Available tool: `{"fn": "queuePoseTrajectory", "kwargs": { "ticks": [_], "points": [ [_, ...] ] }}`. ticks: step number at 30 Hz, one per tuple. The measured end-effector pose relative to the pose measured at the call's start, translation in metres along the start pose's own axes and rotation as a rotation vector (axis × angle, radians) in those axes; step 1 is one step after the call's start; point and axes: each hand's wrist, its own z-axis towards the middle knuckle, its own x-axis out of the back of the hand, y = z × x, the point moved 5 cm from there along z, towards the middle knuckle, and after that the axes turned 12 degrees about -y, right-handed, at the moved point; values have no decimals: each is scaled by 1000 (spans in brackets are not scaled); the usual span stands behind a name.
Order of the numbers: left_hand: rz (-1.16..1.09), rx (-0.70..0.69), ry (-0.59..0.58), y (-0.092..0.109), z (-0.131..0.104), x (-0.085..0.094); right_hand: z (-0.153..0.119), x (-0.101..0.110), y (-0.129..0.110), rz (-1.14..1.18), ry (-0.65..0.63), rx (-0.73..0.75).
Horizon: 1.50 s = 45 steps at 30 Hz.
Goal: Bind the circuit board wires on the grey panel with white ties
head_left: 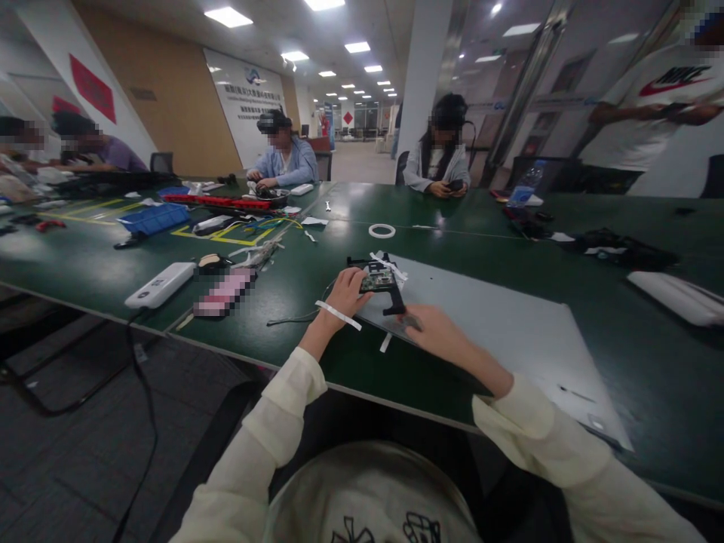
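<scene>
A black plastic bracket (394, 303) carries a green circuit board (376, 280) and rests over the left end of a flat grey panel (486, 317). My left hand (346, 292) is closed on the left side of the bracket, fingers over the board's edge. A white strip circles that wrist. My right hand (435, 329) is at the panel's near edge, beside the bracket's lower corner. Its fingers are pinched together, and what they hold is hidden. White tape (390, 265) lies across the far side of the board. A thin grey cable (294, 318) runs left from under my left hand.
Left on the green table (305, 271) are a white power strip (161, 285), a pink phone (226, 292) and a blue tray (154, 219). A tape roll (381, 231) lies beyond the bracket. A bottle (526, 185) stands far right. Several people are around the table.
</scene>
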Motion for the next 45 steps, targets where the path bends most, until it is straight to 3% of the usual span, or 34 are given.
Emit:
{"fn": "queuePoseTrajectory", "kwargs": {
  "ticks": [5, 10, 17, 24, 34, 42, 45],
  "points": [
    [33, 55, 41, -3, -1, 3, -11, 2, -15, -161, -3, 224],
    [44, 56, 43, -3, -1, 2, -12, -11, -37, -316, -51, 441],
    [70, 13, 49, -3, -1, -2, -5, -23, -38, -469, 21, 503],
    [89, -25, 57, -2, -1, -1, -11, -9, -28, -292, 247, 571],
    [101, -30, 73, 0, -1, 0, -14, -6, -34, -250, 336, 613],
    [88, -21, 55, -1, 0, -2, -28, 19, -66, -151, 541, 666],
    [86, -18, 49, -1, 0, -2, -36, 35, -71, -123, 675, 671]
  ]
}}
